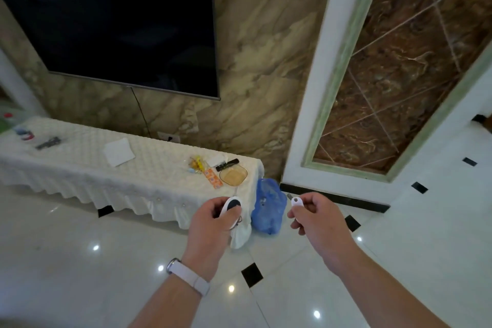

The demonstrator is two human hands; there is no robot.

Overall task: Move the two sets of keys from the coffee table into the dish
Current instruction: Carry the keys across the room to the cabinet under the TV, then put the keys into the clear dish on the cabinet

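Both sets of keys were up off the furniture and in the person's hands. The left hand (pixel 213 217) had its grip closed round a white oval fob with a dark face (pixel 231 206), thumb lying along it, a bit of key ring dangling below the fingers. The right hand (pixel 312 217) pinched a small white tag (pixel 295 201) between thumb and forefinger, the other fingers curled in; any keys hanging from it were hidden behind the hand. The two hands were held level and well apart, over the glossy white tiled floor (pixel 80 261).

Ahead of them, the amber glass dish (pixel 233 175) sat near the right end of the long bench (pixel 80 168), which wore a white quilted cover. The dish looked empty. Just beside it lay a black remote (pixel 226 164), an orange packet (pixel 213 179) and a clear bag of sweets (pixel 197 164). A white square of paper (pixel 119 152) lay further left. A blue plastic bag (pixel 267 206) stood on the floor at the bench's end, between the two hands. A dark television (pixel 119 21) hung on the marble wall above. A white watch strap (pixel 187 275) circled the left wrist.
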